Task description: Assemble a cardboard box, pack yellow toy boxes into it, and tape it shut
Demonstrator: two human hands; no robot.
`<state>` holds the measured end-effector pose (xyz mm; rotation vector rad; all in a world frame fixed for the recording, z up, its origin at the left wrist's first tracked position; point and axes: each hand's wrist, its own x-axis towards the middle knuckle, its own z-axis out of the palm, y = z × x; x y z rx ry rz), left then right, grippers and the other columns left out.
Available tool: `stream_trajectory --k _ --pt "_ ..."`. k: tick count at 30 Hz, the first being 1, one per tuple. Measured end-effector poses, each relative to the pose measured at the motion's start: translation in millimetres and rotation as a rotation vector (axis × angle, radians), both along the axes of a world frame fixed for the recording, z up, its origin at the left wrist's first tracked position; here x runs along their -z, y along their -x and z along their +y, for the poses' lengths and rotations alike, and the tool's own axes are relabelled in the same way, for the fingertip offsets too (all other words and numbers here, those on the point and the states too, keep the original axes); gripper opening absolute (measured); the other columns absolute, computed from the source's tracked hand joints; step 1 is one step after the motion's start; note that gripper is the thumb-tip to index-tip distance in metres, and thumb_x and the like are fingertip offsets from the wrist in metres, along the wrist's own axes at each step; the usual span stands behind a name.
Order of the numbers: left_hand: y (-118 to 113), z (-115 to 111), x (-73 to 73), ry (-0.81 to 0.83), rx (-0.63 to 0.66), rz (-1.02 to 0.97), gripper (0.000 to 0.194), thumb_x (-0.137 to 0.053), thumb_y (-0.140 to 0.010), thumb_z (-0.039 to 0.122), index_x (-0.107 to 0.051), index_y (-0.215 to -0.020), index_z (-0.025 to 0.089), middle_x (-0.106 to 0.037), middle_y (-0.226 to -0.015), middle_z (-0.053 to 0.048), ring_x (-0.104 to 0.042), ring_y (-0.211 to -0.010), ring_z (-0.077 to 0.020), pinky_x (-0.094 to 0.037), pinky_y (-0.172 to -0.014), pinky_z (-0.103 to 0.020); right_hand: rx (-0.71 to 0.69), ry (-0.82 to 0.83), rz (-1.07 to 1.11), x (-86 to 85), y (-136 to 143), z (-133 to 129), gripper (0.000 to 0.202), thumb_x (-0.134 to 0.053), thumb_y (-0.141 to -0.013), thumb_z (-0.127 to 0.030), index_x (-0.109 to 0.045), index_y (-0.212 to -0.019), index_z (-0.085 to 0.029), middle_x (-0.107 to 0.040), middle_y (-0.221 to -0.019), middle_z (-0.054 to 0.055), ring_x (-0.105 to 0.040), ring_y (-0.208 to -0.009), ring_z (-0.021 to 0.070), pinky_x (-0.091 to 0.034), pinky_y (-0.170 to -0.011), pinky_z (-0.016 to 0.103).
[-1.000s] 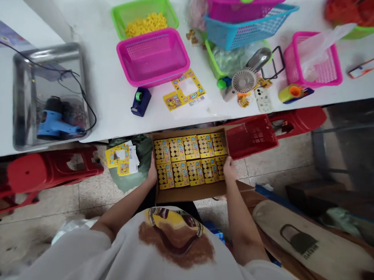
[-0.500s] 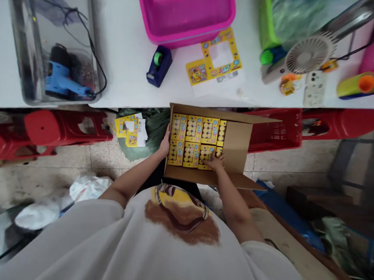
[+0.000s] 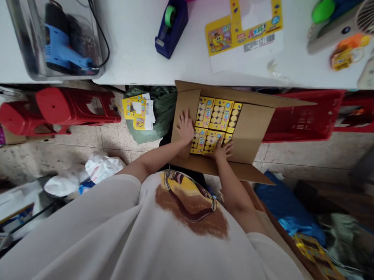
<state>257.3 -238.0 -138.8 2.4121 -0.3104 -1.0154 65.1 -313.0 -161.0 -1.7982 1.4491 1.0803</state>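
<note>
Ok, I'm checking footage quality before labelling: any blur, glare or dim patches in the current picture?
Head view: small lettering on the yellow rectangular printed packs is soft; head view: the crumpled blue plastic bag catches bright highlights; head view: the right edge below the white table falls dim.

1 head-worn view, facing forward and down, shirt (image 3: pixel 176 247) nearest, table (image 3: pixel 129 51) beyond
</note>
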Motion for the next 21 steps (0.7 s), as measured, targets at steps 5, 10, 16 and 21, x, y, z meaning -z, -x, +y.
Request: stream_trajectory --k 5,10,16,21 --pt "26.4 -19.7 26.8 -0.206 0.299 -0.121 0.066 -0.031 -0.111 0.033 -0.024 -0.176 0.022 0.004 -0.184 -0.014 0.008 -0.170 -0.0405 0.010 -0.129 -0.075 0.021 -0.034 0.000 -16.6 -11.8 -23.2 0.131 -0.091 -0.076 -0.058 -0.015 -0.177 -0.022 0.014 -0.181 0.028 0.000 -0.167 0.0529 -0.022 -0.131 0.067" --pt "29.9 -23.8 53.5 -0.264 0.357 -0.204 0.068 -0.033 -0.110 0.036 -0.023 -0.176 0.023 0.002 -0.183 -0.017 0.005 -0.169 -0.0440 0.011 -0.126 -0.079 0.012 -0.014 -0.288 -75.3 41.6 -31.3 0.065 -0.046 -0.106 -0.052 -0.054 -0.161 -0.018 -0.043 -0.172 0.019 -0.037 -0.163 0.0367 -0.033 -0.132 0.049" --pt "32.3 -24.4 58.9 -0.291 0.371 -0.234 0.069 -0.031 -0.110 0.036 -0.021 -0.176 0.022 0.003 -0.183 -0.017 0.007 -0.169 -0.0445 0.011 -0.126 -0.079 0.130 0.410 -0.406 -129.1 124.2 -28.7 0.069 -0.027 -0.107 -0.053 -0.048 -0.162 -0.016 -0.048 -0.169 0.016 -0.037 -0.163 0.0298 -0.031 -0.134 0.055" --pt "31.7 -28.2 55.5 -0.310 0.348 -0.226 0.072 -0.035 -0.108 0.034 -0.020 -0.177 0.023 0.004 -0.184 -0.014 0.009 -0.169 -0.0429 0.012 -0.126 -0.079 0.325 0.271 -0.244 -90.9 122.4 -88.3 0.072 -0.005 -0.110 -0.042 -0.041 -0.166 -0.014 -0.048 -0.169 0.018 -0.041 -0.161 0.0264 -0.035 -0.132 0.046"
